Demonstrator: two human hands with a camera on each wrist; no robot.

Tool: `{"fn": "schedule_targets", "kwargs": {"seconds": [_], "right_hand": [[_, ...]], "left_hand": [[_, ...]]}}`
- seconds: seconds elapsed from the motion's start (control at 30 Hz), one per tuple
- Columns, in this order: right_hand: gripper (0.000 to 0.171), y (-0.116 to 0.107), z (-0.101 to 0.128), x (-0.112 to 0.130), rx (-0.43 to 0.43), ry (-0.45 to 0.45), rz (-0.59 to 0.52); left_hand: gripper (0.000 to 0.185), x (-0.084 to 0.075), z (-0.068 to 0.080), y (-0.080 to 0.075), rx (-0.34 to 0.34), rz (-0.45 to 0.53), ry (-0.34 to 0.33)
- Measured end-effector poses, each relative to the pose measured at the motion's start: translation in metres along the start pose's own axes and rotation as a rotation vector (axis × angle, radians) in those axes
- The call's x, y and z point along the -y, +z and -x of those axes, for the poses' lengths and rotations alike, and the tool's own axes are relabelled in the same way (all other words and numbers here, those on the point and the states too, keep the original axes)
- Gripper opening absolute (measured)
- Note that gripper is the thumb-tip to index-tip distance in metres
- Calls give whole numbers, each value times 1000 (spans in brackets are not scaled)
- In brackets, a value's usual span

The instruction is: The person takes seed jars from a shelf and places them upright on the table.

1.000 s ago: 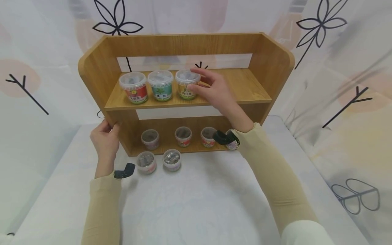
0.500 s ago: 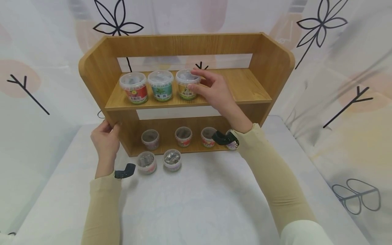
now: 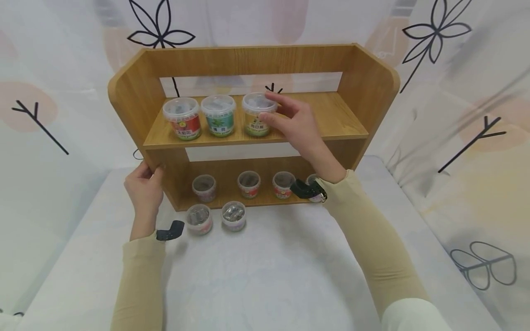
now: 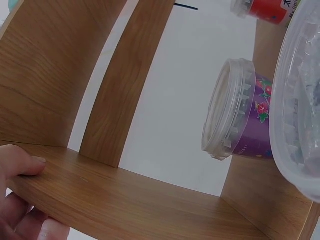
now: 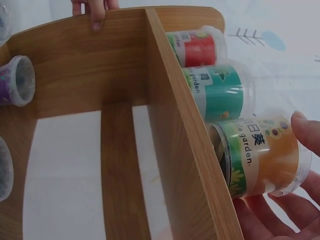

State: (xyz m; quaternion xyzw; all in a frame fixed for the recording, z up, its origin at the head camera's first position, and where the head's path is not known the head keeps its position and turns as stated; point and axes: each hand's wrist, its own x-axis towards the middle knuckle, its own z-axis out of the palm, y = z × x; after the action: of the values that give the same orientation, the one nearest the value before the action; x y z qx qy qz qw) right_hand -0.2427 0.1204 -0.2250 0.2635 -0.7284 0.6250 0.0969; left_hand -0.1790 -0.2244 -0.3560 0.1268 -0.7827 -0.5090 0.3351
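My right hand [image 3: 295, 120] holds a clear-lidded plastic tub with an orange label [image 3: 253, 120] on the upper board of a wooden shelf [image 3: 248, 61]. In the right wrist view the thumb is at the lid end of that tub [image 5: 262, 152] and the fingers curl under its far side. To its left stand a teal-labelled tub [image 3: 219, 122] and a red-labelled tub [image 3: 187, 126], both upright. My left hand [image 3: 145, 187] grips the shelf's left side panel, thumb inside and fingers outside in the left wrist view.
Several smaller tubs, such as a red-labelled one [image 3: 249, 186], stand on the lower board. Two more tubs, a pinkish one [image 3: 199, 220] and a purplish one [image 3: 233, 217], sit on the white-covered table [image 3: 265, 280] before the shelf. Patterned cloth [image 3: 463, 151] hangs behind.
The orange-labelled tub has shifted slightly right with my right hand, widening the gap to the teal-labelled tub. My left hand keeps its grip on the side panel.
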Motion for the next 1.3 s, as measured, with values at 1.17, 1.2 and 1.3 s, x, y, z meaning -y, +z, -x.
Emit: {"fn": "schedule_targets", "kwargs": {"seconds": [1.17, 1.2, 1.3], "right_hand": [[47, -16, 51, 13, 49, -98, 77], [47, -16, 52, 12, 49, -95, 75], [48, -17, 57, 12, 54, -95, 60]], "left_hand": [[34, 2, -1, -1, 9, -41, 37], [34, 2, -1, -1, 10, -40, 37], [34, 2, -2, -1, 10, -38, 31]]}}
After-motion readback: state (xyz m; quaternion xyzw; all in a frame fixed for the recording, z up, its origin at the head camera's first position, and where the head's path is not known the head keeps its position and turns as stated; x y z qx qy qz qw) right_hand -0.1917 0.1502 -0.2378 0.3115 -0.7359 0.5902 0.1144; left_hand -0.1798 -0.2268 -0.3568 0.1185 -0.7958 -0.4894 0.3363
